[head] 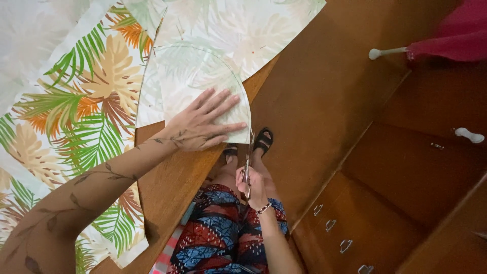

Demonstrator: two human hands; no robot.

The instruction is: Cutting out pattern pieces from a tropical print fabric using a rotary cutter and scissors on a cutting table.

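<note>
warm, even indoor light — mildly soft picture

pale fabric [35,30] at top left washes out; faint shadow under the forearm; wide-angle edges bend — corners slightly blurred.

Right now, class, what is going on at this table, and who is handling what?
A person is cutting fabric at a wooden table. The left hand lies flat, fingers spread, on a pale rounded piece of leaf-print fabric at the table's edge. The right hand, with a beaded bracelet at the wrist, holds scissors whose blades point up at the curved edge of that piece. More of the fabric, in brighter green and orange, covers the table to the left.
</note>
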